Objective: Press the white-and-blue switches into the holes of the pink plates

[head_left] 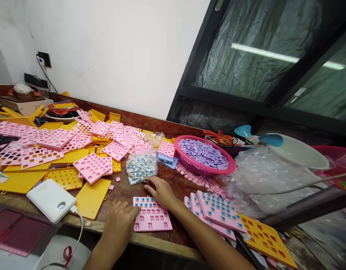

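A pink plate with square sockets point(152, 226) lies at the table's front edge, small blue-and-white switches seated in its upper rows. My left hand point(119, 219) is at its left side, fingers curled and thumb over the plate's edge. Above the plate reaches my right hand point(160, 189), fingers apart, beside a clear bag of blue-and-white switches point(141, 167). No object shows between those fingers. Right of my right forearm sits a stack of pink plates point(220, 212) fitted with blue switches. Two small pink square pieces point(111, 187) lie left of the bag.
Pink and yellow plates point(56, 138) pile up across the left. A white power bank point(51, 200) with a cable rests at the front edge. Behind on the right stand a pink basket of purple pieces point(203, 153) and clear plastic bags point(262, 176). A yellow plate point(267, 238) lies far right.
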`<state>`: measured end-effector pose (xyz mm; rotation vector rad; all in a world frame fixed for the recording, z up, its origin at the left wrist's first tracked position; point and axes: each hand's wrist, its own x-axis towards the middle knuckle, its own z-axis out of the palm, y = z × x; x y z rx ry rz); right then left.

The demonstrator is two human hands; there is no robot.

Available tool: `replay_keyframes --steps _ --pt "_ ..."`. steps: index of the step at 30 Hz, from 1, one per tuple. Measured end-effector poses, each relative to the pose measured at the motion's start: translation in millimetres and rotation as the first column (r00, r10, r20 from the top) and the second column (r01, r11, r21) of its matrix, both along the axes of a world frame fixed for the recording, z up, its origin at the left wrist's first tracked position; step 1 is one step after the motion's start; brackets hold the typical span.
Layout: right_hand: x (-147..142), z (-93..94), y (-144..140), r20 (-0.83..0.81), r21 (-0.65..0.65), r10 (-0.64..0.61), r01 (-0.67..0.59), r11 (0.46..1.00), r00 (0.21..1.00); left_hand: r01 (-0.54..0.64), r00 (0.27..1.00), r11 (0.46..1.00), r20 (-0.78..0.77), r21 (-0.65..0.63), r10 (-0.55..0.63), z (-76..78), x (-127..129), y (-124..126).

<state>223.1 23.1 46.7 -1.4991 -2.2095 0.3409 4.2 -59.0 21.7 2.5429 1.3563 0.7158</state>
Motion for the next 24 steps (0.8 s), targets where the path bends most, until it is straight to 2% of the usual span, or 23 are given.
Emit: replay_keyframes --steps 5,13,17,20,24 --pt "-10.2 7.2 17.8 0.200 -0.013 -0.028 0.031 0.999 0.979 -0.107 0.990 0.994 -0.086 0.032 0.110 -1.3 15.9 -5.9" --pt "-8.1 13.4 14.8 0.271 -0.001 0.042 -0.044 0.999 0.962 -0.124 0.982 0.992 -0.139 0.012 0.125 9.4 28.4 -9.0" --pt "10.9 30.2 -0.3 0.119 -0.012 0.131 -0.131 0.991 0.984 -0.096 0.991 0.993 -0.102 -0.075 0.088 14.3 23.1 -6.3" --pt "33.3 43.4 -17.8 -0.044 -0.050 0.220 -0.223 0.974 0.974 -0.095 0.993 0.992 -0.071 -0.079 0.089 17.6 21.9 -1.0" --pt "55.1 42.0 -35.3 -0.084 -0.112 0.264 -0.272 0.956 0.961 -0.116 0.992 0.992 -0.059 -0.046 0.113 20.9 26.5 8.6"
